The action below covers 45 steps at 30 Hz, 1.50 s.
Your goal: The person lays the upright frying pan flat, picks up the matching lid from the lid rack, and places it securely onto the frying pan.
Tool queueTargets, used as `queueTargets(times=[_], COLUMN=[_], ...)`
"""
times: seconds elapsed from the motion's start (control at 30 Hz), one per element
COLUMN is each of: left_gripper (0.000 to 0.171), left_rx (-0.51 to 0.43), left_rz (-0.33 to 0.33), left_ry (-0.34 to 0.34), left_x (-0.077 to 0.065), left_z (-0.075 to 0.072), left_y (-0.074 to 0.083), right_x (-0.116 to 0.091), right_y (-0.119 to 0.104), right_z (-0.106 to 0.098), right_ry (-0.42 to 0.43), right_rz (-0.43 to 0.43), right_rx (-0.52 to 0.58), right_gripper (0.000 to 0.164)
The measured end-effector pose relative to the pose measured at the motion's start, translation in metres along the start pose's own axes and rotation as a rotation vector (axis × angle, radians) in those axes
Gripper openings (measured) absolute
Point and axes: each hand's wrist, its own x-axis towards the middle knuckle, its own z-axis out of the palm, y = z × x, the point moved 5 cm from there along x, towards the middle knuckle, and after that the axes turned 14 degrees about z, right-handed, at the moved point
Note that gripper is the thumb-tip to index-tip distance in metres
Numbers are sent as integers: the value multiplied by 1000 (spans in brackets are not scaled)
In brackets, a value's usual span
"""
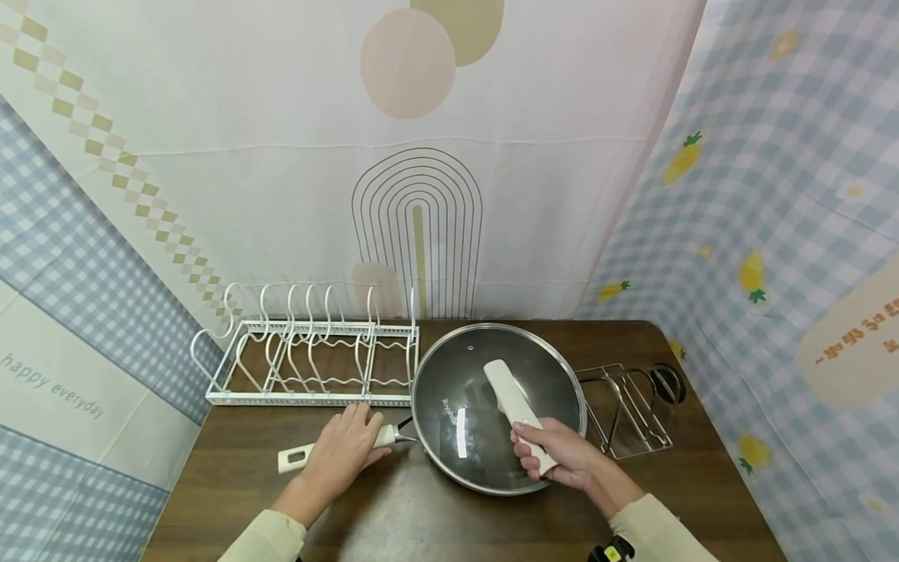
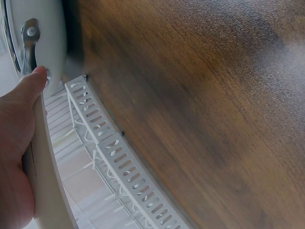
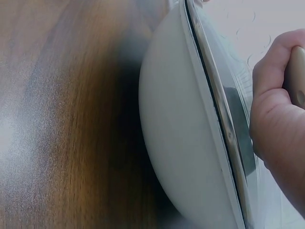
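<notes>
A deep pan (image 3: 171,124) with a pale outer wall stands on the wooden table, its long cream handle (image 1: 293,459) pointing left. My left hand (image 1: 344,446) holds that handle, fingers over the top; in the left wrist view the thumb (image 2: 35,83) lies along it near the metal joint. Covering the pan is a glass lid (image 1: 456,375) with a metal rim. With my right hand (image 1: 558,453) I grip the near end of the lid's long cream handle (image 1: 507,390). In the right wrist view the lid's rim lies along the pan's edge.
A white wire rack (image 1: 312,400) with several upright dividers stands behind the left hand, close to the pan. To the pan's right is a metal wire stand (image 1: 635,417) with a dark round part. Fabric curtains (image 1: 281,211) close off the back and both sides.
</notes>
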Motion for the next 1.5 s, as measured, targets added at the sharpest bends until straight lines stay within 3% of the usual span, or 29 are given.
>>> queueTargets(times=[0.6, 1.5], left_gripper=[63, 60], left_rx=[38, -10], left_rz=[21, 5], left_ry=[18, 17], left_x=[-1, -5], left_z=[1, 5], left_y=[0, 2], right_x=[1, 4], right_y=[3, 5], right_z=[0, -4], right_ry=[-7, 39], right_rz=[16, 46], right_rx=[9, 15], right_gripper=[23, 23])
